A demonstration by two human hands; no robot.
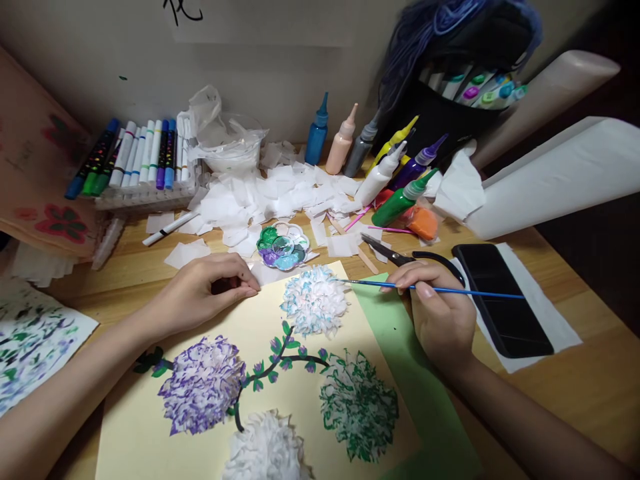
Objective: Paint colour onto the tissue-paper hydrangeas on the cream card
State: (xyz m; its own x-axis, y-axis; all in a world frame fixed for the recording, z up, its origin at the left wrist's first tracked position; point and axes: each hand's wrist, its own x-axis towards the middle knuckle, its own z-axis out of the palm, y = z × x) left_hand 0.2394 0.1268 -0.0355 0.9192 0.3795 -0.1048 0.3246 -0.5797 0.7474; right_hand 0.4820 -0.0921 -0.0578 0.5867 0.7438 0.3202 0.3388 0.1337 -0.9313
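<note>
Paintbrush (367, 283) in curled right hand (443, 323), perhaps touching petals (315, 301).

One head-worn cam here, looking forward and down over the surface (590, 313) to the wall (300, 73) behind. It's fairly close in: both hands (217, 285) sit mid-frame, forearms (95, 363) run out the lower corners, and the bottom edge crops the card (145, 433).

Soft light brightens the cream paper (285, 395); the far right is nearly black. The white roll (555, 179) looks stretched.
</note>
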